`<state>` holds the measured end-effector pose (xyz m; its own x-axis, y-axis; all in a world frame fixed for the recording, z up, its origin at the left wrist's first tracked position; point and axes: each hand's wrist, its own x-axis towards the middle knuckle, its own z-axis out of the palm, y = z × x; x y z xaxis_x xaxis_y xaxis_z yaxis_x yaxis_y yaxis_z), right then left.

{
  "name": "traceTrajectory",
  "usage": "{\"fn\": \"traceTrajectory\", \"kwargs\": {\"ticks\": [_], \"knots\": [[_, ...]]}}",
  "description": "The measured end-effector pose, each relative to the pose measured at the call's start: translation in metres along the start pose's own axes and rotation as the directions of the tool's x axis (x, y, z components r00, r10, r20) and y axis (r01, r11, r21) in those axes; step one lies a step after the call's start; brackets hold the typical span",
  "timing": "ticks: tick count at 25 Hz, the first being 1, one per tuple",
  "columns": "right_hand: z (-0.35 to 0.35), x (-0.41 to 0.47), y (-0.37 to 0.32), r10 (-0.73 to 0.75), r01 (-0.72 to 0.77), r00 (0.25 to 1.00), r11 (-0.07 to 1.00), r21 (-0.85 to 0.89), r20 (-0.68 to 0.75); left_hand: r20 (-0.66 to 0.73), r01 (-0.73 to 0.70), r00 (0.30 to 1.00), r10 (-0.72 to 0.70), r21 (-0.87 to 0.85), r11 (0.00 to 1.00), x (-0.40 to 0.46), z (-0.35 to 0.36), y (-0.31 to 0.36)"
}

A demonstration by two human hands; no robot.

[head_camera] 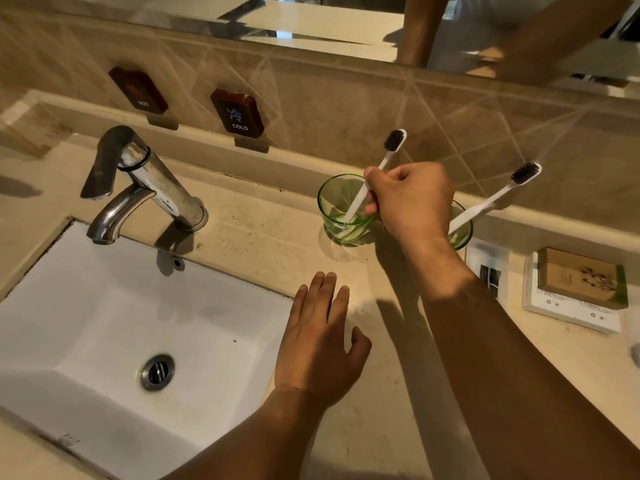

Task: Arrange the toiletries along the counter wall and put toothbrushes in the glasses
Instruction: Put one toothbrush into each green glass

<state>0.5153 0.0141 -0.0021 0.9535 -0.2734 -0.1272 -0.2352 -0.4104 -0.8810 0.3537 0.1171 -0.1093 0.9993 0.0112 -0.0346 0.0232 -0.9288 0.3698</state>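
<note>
Nearest to me, my left hand (320, 341) lies flat on the tabletop (263, 247) by the right rim of the white sink (104, 306), fingers straight and holding nothing. The sink's near corner is cut off by the picture's edge.

A bit farther, at the right, a brown soap box (583, 277) sits on a white card (568, 310). Left of it lies a white packet (485, 265), partly hidden behind my right arm. I cannot read its print.

Farther still, my right hand (410, 200) pinches the white handle of a toothbrush (377, 171) with black bristles. Its lower end stands inside the left green glass (341, 207), and it leans to the right. The right green glass (462, 230) is mostly hidden behind my wrist; only its right side shows. A second toothbrush (495, 199) leans out of it toward the wall.

To the left stands the metal tap (138, 181). On the far wall are two dark signs, one HOT sign (138, 90), blurry, and one COLD sign (238, 113). Above, the mirror (311, 26) is cut off at the top.
</note>
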Motion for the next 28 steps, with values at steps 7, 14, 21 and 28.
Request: {"fn": "traceTrajectory", "kwargs": {"ticks": [7,14,21,28], "knots": [[0.000,0.008,0.000,-0.043,0.040,0.999,0.985,-0.167,-0.015,0.019,0.009,1.000,-0.009,-0.001,1.000,0.000,-0.001,0.000],[-0.008,0.010,0.004,-0.010,0.007,1.000,0.976,-0.217,-0.016,0.048,0.027,0.999,-0.027,-0.005,1.000,0.001,-0.001,0.000],[-0.009,0.010,0.004,-0.028,0.023,1.000,0.962,-0.271,-0.012,0.058,0.028,0.998,-0.029,0.008,1.000,0.001,-0.001,0.001],[-0.014,0.006,0.008,-0.092,0.082,0.996,0.949,-0.305,-0.016,0.056,0.005,0.998,-0.006,0.019,1.000,0.001,0.002,-0.002]]}}
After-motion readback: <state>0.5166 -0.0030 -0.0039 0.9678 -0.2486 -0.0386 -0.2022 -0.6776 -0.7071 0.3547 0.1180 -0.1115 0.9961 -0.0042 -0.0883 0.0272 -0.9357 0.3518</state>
